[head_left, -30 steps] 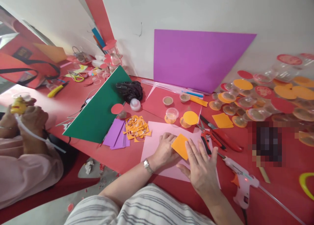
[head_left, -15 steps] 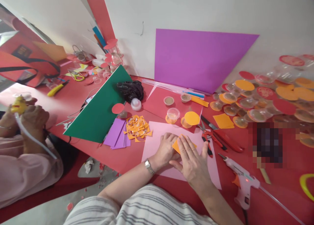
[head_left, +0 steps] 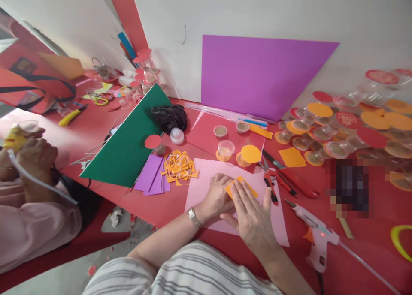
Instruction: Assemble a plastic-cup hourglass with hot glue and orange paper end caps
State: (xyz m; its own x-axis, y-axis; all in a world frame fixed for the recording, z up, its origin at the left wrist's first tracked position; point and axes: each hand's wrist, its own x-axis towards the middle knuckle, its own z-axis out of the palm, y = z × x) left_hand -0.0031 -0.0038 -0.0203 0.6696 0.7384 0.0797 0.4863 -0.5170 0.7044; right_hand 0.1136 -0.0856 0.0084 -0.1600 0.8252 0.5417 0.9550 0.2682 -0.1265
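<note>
An orange paper square [head_left: 229,190] is between my hands, over a pale pink sheet [head_left: 198,183]. My right hand [head_left: 252,213] presses on the square from above, its fingers stretched out flat and the thumb apart. From the left, my left hand [head_left: 219,196] curls its fingers at the square's edge; whatever it grips underneath is hidden. Just beyond are a clear plastic cup [head_left: 225,148] and an orange disc [head_left: 250,154] on top of another cup. Orange paper scraps [head_left: 180,166] and purple paper cards [head_left: 151,175] lie to the left.
Scissors [head_left: 268,175] and red-handled pliers [head_left: 286,181] lie right of the pink sheet, near a glue gun [head_left: 317,230] with a lit red light. Disc-topped cups [head_left: 347,134] crowd the back right. A green board [head_left: 125,145] leans at left; beyond it another person's hands [head_left: 35,158] hold a yellow tool.
The whole view has shifted slightly. My right hand stays flat on the orange square with almost no movement. At left, the other person's hands have moved a little to the left.
</note>
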